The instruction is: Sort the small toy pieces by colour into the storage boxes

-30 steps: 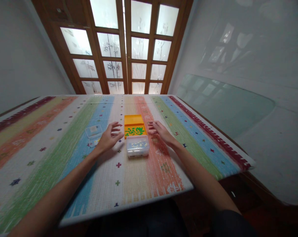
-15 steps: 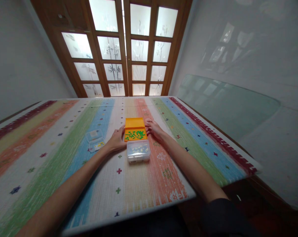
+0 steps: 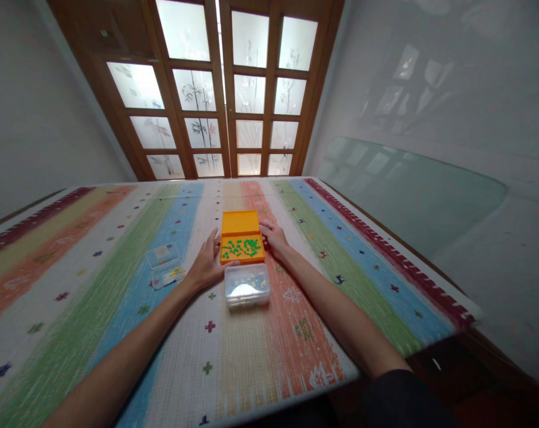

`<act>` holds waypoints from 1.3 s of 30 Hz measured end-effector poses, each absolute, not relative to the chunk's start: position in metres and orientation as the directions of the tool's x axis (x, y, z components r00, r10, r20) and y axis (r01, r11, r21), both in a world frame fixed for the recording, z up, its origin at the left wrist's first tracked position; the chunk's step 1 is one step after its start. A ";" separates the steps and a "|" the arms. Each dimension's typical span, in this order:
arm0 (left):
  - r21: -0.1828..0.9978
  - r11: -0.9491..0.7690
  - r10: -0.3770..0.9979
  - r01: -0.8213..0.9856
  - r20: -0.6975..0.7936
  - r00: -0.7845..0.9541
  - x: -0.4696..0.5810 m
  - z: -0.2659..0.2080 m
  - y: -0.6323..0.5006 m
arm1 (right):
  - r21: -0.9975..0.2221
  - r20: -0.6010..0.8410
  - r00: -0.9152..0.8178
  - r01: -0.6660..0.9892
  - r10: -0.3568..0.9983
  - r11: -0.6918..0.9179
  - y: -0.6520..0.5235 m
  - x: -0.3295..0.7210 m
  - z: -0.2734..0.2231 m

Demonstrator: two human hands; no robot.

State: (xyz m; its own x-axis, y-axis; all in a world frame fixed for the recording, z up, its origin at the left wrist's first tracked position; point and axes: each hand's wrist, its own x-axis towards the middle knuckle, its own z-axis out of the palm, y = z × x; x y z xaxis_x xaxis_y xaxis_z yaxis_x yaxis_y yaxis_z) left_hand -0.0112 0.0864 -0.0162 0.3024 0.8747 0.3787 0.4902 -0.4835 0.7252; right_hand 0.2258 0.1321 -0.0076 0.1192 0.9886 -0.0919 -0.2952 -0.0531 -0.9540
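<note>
An orange plastic box (image 3: 240,222) stands open on the striped tablecloth, its lid folded back on the far side. Many small green pieces (image 3: 243,246) lie scattered in its near half. My left hand (image 3: 208,261) holds the box's left side, with the thumb reaching along the front edge. At the right side, the fingers of my right hand (image 3: 275,239) are bent against the box wall; some fingertips are hidden. Just in front of the orange box sits a closed clear plastic box (image 3: 247,286) with small pale pieces inside.
Left of my left hand lies a small open clear case (image 3: 163,266) with yellow and white pieces. The striped tablecloth (image 3: 247,333) covers the table, whose front edge runs close below my forearms. Wooden glazed doors (image 3: 228,89) stand behind, with walls on both sides.
My view has shifted slightly, so the boxes appear a little lower and farther left. My left thumb now shows along the orange box's front edge. Both hands remain at its sides.
</note>
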 end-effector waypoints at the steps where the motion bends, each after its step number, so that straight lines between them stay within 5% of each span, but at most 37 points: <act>1: 0.750 -0.476 0.878 0.460 0.371 0.303 -0.010 -0.016 0.085 | -0.950 -0.089 0.119 -0.308 0.989 -0.048 0.132 0.226 -0.008; 7: 0.810 -0.468 0.879 0.354 0.385 0.282 -0.007 -0.013 0.080 | -0.924 -0.053 0.085 -0.383 0.995 -0.017 0.130 0.227 -0.005; 22: 0.749 -0.463 0.886 0.474 0.409 0.219 -0.011 -0.007 0.083 | -0.917 0.038 -0.065 -0.399 0.997 0.008 0.123 0.226 -0.002; 31: 0.592 -0.516 0.855 0.620 0.398 0.332 -0.013 -0.009 0.088 | -0.973 0.212 -0.256 0.033 0.943 0.228 0.113 0.243 -0.004; 39: 0.513 -0.572 0.815 0.639 0.440 0.376 -0.010 -0.012 0.090 | -0.695 0.314 -0.408 0.517 0.857 0.500 0.121 0.256 -0.005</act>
State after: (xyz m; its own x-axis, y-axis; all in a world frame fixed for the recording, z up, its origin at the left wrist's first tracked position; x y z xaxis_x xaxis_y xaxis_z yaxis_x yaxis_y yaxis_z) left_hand -0.0102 0.0903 -0.0116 0.3762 0.8152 0.4404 0.6394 -0.5724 0.5133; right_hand 0.2555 0.1209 -0.0052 -0.4078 0.8575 0.3137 0.5166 0.5000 -0.6950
